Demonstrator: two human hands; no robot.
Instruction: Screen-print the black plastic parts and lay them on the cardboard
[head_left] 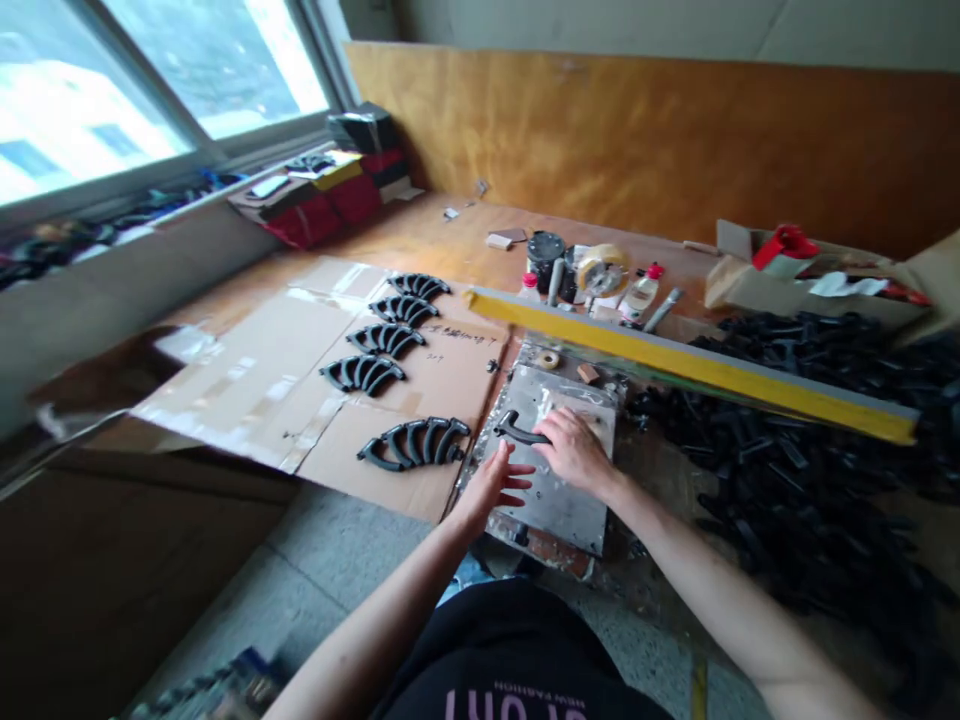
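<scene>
right hand (576,450) holding one end of a curved black handle (523,431) over the metal plate (564,508), left hand (491,488) bare and spread wide near it, similar handles (417,443) grouped on cardboard (251,375)

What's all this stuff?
Metal plate: one, grey, centre
Held part: one, black, above plate
Cardboard: uncounted, brown, left
Fanned groups: five, black, on cardboard
Loose parts: uncounted, black, right
Bar: one, yellow, behind plate
Bottles: two, red caps, behind bar
Big tape: one, yellowish, behind bar
Open box: one, brown, right
Wooden board: one, brown, back
Window: one, pale, left
Stack: one, mostly red, by window
Shirt: one, black, bottom
Left grip: one, open, over plate
Right grip: one, closed on part
</scene>
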